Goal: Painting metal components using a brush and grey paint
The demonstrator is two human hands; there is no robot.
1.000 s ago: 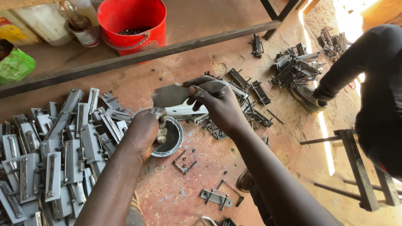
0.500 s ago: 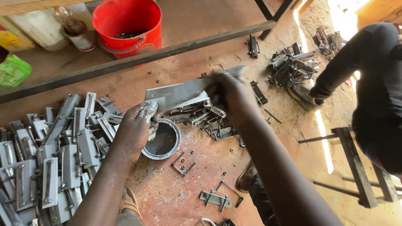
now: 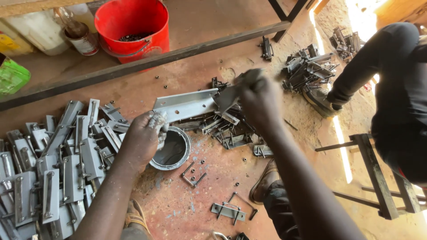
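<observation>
Two hands busy: right hand clamped on one end of a grey metal plate, held above the floor; left hand closed around a grey rag beside the tin. Many finished plates stacked left of it, loose brackets under the right hand remain.

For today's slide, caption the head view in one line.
Right hand lifts a flat grey metal bracket while left hand hovers by a paint tin.
</observation>
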